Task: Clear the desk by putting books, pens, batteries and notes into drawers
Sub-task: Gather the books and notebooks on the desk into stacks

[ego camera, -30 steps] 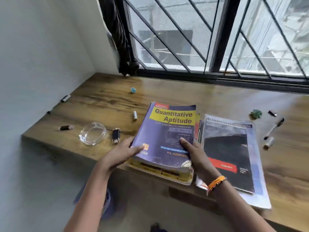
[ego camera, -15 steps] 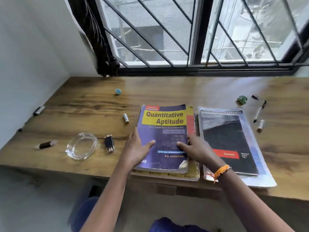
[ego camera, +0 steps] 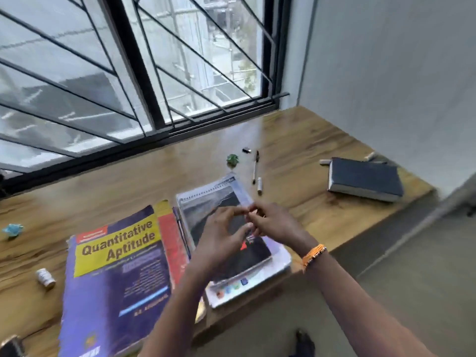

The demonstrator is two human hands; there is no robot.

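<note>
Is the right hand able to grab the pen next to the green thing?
Probably yes. The right hand hovers over the spiral notebook, and only bare desk lies between it and the pen. Nothing blocks the way.

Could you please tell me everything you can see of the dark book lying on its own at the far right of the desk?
The dark book is a thick, closed volume with a plain navy or black cover and pale page edges showing along its near side. It lies flat on the wooden desk, near the right end beside the wall, turned at a slight angle. No hand touches it. A small pale object lies at its far left corner; whether they touch is unclear.
</note>
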